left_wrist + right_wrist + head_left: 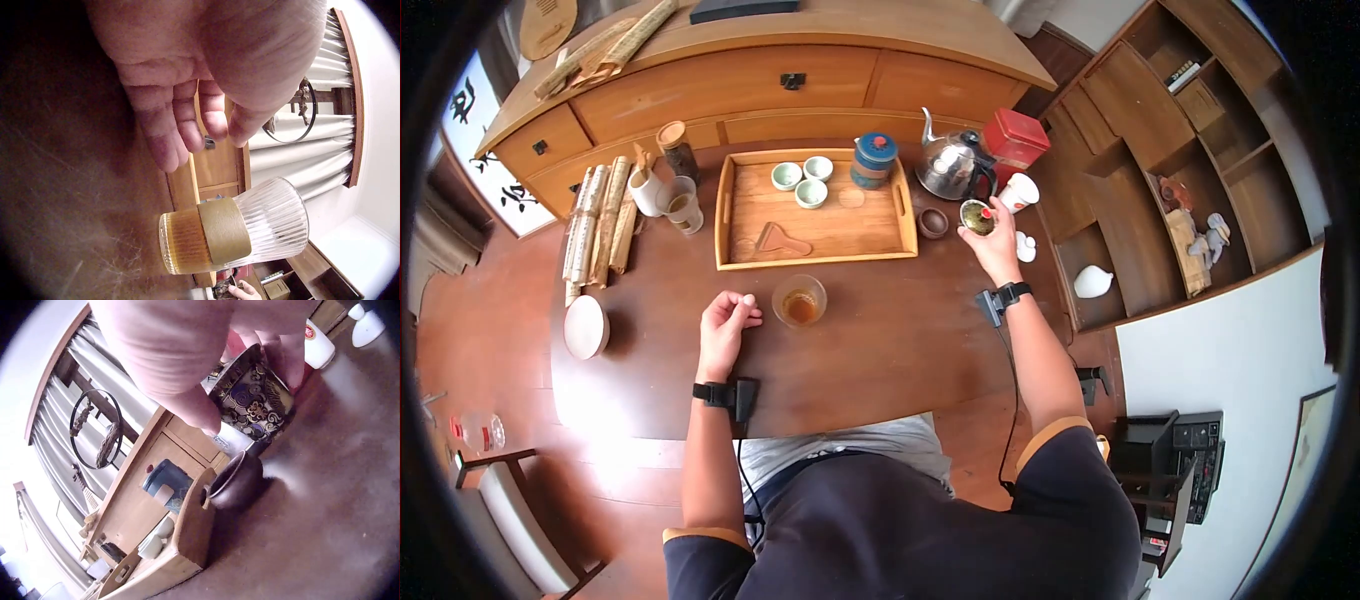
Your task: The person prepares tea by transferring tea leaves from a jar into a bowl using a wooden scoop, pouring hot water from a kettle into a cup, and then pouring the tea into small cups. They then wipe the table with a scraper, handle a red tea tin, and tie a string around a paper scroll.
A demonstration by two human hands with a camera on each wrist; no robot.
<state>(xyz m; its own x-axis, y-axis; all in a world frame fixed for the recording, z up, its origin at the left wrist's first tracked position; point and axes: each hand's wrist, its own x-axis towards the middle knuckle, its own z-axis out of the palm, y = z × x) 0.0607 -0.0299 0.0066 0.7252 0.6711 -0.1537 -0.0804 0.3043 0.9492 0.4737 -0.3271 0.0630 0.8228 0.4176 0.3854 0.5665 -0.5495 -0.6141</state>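
A small patterned cup (253, 403) is held in the right hand (998, 246), gripped between the thumb on one side and the fingers on the other. It is held on the right side of the worktop (880, 350), near the small brown bowl (932, 222), with the kettle (950, 168) set farther back. Whether its base is lifted clear or touches the surface cannot be told.

The step in hand is judged to be the handling of this cup. For the next move, a steady grip and a controlled tilt seem to be called for, since the bowl and the white cup (1020, 191) are placed close by and could be knocked.

Nothing is held in the left hand (724, 328). Its fingers are loosely bent, with the thumb brought near them, and it is placed low over the worktop, just beside the ribbed glass (225, 231). The glass is stood upright, with amber liquid seen in its lower part, and is not gripped. Beyond it, three pale cups (811, 193) and a blue jar (874, 162) are carried on the wooden tray (745, 215).
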